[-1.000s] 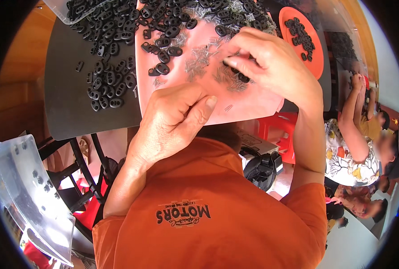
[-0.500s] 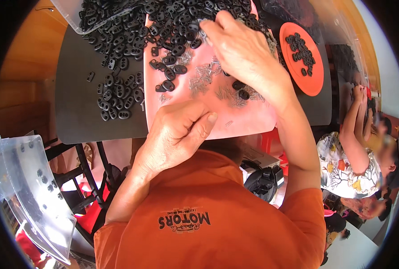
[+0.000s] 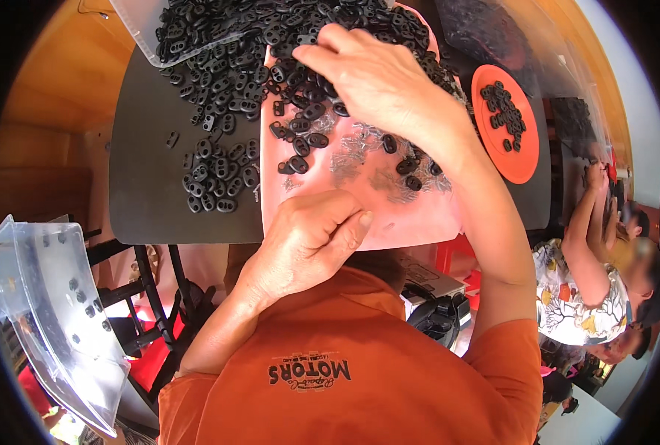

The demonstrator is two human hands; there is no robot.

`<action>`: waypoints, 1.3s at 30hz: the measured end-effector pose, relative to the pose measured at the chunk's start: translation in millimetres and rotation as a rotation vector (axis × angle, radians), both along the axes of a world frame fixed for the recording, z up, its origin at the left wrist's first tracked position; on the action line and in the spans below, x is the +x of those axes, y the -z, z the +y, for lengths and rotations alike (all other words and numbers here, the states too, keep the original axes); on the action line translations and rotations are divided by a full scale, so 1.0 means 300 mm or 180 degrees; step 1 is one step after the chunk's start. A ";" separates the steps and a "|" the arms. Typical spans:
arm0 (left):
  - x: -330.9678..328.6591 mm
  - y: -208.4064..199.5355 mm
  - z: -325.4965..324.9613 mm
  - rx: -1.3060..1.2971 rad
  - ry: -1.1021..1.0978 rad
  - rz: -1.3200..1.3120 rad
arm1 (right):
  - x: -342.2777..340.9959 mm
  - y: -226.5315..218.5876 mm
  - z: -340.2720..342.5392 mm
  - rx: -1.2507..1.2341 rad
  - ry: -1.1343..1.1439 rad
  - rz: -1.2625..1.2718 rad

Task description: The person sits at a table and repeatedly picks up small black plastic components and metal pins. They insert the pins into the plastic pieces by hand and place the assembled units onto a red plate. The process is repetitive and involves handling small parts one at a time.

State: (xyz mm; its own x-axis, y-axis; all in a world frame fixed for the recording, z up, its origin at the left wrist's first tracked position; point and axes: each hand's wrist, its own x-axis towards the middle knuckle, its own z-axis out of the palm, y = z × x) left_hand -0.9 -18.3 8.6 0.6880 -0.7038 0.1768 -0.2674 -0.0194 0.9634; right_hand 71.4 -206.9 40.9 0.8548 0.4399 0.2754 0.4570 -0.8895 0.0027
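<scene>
My left hand [image 3: 313, 239] is closed just above the near edge of the pink board [image 3: 389, 231], thumb pressed against the curled index finger. Whatever lies inside it is hidden. Over the far heap of black two-hole cord locks [image 3: 219, 44], my right hand [image 3: 385, 81] reaches palm down. Its thumb and forefinger are apart above the pieces, with nothing visible between them. Small metal springs [image 3: 352, 159] lie scattered on the board below my right wrist, among a few loose cord locks [image 3: 300, 144].
A smaller group of cord locks [image 3: 215, 174] lies left of the board on the dark table [image 3: 141, 200]. An orange plate [image 3: 522, 167] at the right holds more. A clear plastic tub [image 3: 70, 311] stands lower left. Another person [image 3: 585, 278] works at the far right.
My right hand has moved left from beside the springs to over the black cord locks. The left hand stays closed in nearly the same place. The whole view has shifted slightly.
</scene>
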 end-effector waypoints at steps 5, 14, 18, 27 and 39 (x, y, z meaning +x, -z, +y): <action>0.008 0.024 0.011 -0.0066 0.0088 -0.0108 | -0.062 -0.004 -0.005 -0.0141 -0.0169 0.0454; 0.014 0.018 0.010 -0.0106 0.0193 0.0003 | -0.168 -0.068 -0.068 0.0249 0.0150 0.0620; 0.017 0.017 0.012 -0.0099 0.0171 -0.0030 | -0.147 -0.016 0.016 0.0778 -0.0158 0.0508; 0.028 0.007 0.013 -0.0107 0.0212 -0.0126 | -0.053 -0.011 0.051 0.0544 -0.0312 0.0465; 0.032 0.013 0.019 -0.0256 0.0254 0.0012 | -0.054 -0.003 0.031 0.0427 0.0038 0.0424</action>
State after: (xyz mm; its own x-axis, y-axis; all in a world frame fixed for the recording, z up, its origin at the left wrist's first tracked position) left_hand 8.8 -12.6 4.6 0.6311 -0.7401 0.2324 -0.2614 0.0791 0.9620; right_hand 55.1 -197.8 41.8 0.8925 0.3965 0.2151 0.4348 -0.8831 -0.1761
